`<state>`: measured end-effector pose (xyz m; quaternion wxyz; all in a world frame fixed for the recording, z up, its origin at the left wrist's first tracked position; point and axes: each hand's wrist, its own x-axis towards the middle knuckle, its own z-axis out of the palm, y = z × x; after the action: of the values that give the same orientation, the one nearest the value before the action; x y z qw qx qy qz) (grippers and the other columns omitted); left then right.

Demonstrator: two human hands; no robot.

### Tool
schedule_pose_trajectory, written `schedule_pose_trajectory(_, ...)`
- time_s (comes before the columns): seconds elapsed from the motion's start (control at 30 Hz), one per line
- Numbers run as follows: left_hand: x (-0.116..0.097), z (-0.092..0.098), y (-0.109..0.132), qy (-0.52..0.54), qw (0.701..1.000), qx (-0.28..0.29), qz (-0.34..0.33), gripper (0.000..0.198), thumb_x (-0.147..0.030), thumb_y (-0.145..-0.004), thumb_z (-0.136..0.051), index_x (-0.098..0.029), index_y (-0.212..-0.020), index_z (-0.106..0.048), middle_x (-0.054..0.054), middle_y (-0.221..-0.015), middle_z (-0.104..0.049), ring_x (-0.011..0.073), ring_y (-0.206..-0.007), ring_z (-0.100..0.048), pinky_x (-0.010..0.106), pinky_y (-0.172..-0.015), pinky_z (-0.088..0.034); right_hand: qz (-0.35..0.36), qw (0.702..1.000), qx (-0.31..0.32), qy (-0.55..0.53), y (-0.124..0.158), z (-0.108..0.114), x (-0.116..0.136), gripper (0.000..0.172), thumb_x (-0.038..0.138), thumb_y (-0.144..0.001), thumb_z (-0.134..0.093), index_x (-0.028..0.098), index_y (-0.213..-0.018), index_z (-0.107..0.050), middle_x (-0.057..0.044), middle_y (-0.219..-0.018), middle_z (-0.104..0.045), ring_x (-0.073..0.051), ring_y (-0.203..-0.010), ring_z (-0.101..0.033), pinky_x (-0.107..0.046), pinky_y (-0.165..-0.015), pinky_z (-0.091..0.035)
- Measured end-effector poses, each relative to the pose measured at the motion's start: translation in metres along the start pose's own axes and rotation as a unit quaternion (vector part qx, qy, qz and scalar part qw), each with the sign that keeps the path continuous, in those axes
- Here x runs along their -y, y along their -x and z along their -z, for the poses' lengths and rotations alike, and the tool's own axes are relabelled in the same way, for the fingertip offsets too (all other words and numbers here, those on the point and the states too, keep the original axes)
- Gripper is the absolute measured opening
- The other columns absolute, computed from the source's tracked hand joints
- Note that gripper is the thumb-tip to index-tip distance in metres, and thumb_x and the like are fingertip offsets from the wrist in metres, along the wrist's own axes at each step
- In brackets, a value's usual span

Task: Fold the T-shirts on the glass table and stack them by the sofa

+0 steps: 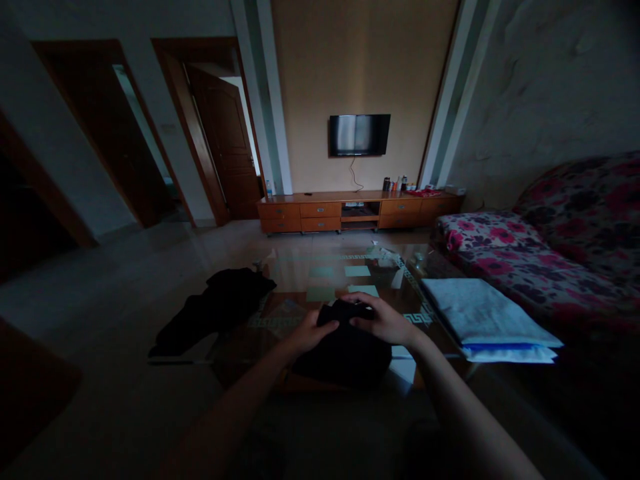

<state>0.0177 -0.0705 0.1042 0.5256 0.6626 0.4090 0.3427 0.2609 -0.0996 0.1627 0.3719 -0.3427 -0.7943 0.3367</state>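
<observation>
A folded black garment (345, 350) lies on the glass coffee table (300, 280) right in front of me. My left hand (310, 331) rests on its left top edge with the fingers curled onto the cloth. My right hand (383, 320) lies over its upper right part, fingers bent and pressing on the fabric. A second black garment (220, 303) lies crumpled on the table's left end, apart from both hands.
A stack of folded light cloth (483, 317) with a blue layer sits at the table's right edge. A floral sofa (545, 247) runs along the right. Small items stand at the table's far end. A wooden TV cabinet (357, 210) and wall TV are beyond.
</observation>
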Motion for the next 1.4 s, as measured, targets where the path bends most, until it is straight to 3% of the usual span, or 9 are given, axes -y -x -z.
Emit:
schedule_pose_trajectory(0.2,-0.001,0.002,0.002,0.001,0.999,0.029,-0.023,0.048,-0.054,-0.078,-0.075,-0.014,-0.104,-0.07,0.005,-0.09,-0.071,0.0224,-0.085,-0.064,0.032,-0.078,-0.047,0.031,0.997,-0.037,0.061,-0.007,-0.012,0.009,0.055,0.013,-0.085,-0.063,0.029,-0.137,-0.057,-0.006,-0.127,-0.057,-0.02,-0.121,-0.056,-0.042,-0.111,-0.042)
schedule_pose_trajectory(0.43,0.009,0.003,0.003,0.015,0.999,0.052,0.003,0.055,-0.055,-0.076,-0.077,-0.014,-0.111,-0.068,0.006,-0.097,-0.072,0.023,-0.09,-0.065,0.032,-0.08,-0.047,0.001,0.998,-0.027,0.063,-0.007,-0.013,-0.002,0.04,0.018,-0.082,-0.069,0.025,-0.122,-0.065,-0.006,-0.118,-0.056,-0.019,-0.113,-0.057,-0.039,-0.107,-0.045)
schedule_pose_trajectory(0.57,0.012,0.003,0.002,0.004,0.998,0.055,0.016,0.053,-0.053,-0.077,-0.076,-0.015,-0.113,-0.068,0.006,-0.098,-0.072,0.0237,-0.091,-0.065,0.032,-0.081,-0.047,0.007,0.996,-0.029,0.082,-0.006,-0.015,-0.004,0.05,0.016,-0.081,-0.07,0.028,-0.129,-0.061,-0.006,-0.123,-0.055,-0.02,-0.117,-0.054,-0.04,-0.107,-0.043)
schedule_pose_trajectory(0.77,0.007,0.0,0.003,0.027,0.998,0.048,0.015,0.053,-0.054,-0.077,-0.076,-0.015,-0.112,-0.068,0.006,-0.097,-0.072,0.0228,-0.087,-0.066,0.033,-0.081,-0.048,-0.02,0.983,-0.116,0.142,-0.009,-0.018,-0.013,0.035,0.021,-0.074,-0.077,0.023,-0.108,-0.067,-0.005,-0.107,-0.058,-0.022,-0.104,-0.055,-0.04,-0.097,-0.045)
schedule_pose_trajectory(0.93,0.007,0.0,0.003,0.015,0.999,0.038,0.008,0.057,-0.054,-0.076,-0.076,-0.013,-0.113,-0.067,0.006,-0.096,-0.072,0.0244,-0.09,-0.065,0.034,-0.083,-0.048,-0.056,0.991,-0.069,0.099,-0.007,-0.019,-0.022,0.048,0.027,-0.077,-0.076,0.021,-0.121,-0.059,-0.002,-0.097,-0.061,-0.016,-0.086,-0.058,-0.03,-0.08,-0.048)
schedule_pose_trajectory(1.07,0.009,0.0,0.003,0.003,0.999,0.034,0.008,0.053,-0.052,-0.076,-0.077,-0.014,-0.112,-0.067,0.006,-0.098,-0.072,0.0245,-0.092,-0.065,0.034,-0.083,-0.048,-0.04,0.987,-0.096,0.121,-0.006,-0.017,-0.019,0.043,0.028,-0.072,-0.079,0.02,-0.11,-0.061,-0.005,-0.107,-0.06,-0.019,-0.097,-0.058,-0.033,-0.088,-0.047)
schedule_pose_trajectory(1.2,0.01,0.002,0.003,-0.001,0.999,0.033,0.007,0.051,-0.052,-0.076,-0.077,-0.016,-0.111,-0.067,0.006,-0.097,-0.071,0.0248,-0.093,-0.064,0.034,-0.084,-0.047,-0.066,0.988,-0.07,0.117,-0.006,-0.016,-0.016,0.043,0.03,-0.073,-0.079,0.02,-0.111,-0.062,-0.002,-0.094,-0.061,-0.017,-0.085,-0.058,-0.03,-0.078,-0.047)
schedule_pose_trajectory(1.3,0.011,0.003,0.003,-0.003,0.999,0.037,0.002,0.051,-0.053,-0.075,-0.077,-0.016,-0.109,-0.068,0.005,-0.096,-0.071,0.0248,-0.092,-0.064,0.034,-0.084,-0.047,-0.063,0.988,-0.061,0.129,-0.006,-0.017,-0.017,0.031,0.031,-0.071,-0.08,0.02,-0.096,-0.065,-0.003,-0.096,-0.062,-0.017,-0.084,-0.059,-0.03,-0.078,-0.047)
schedule_pose_trajectory(1.4,0.013,0.004,0.003,-0.002,0.999,0.045,-0.003,0.05,-0.052,-0.077,-0.076,-0.016,-0.111,-0.068,0.006,-0.098,-0.072,0.0247,-0.092,-0.064,0.034,-0.084,-0.047,-0.058,0.992,-0.056,0.095,-0.006,-0.019,-0.019,0.037,0.029,-0.069,-0.081,0.02,-0.1,-0.063,-0.002,-0.098,-0.065,-0.016,-0.084,-0.06,-0.028,-0.076,-0.048)
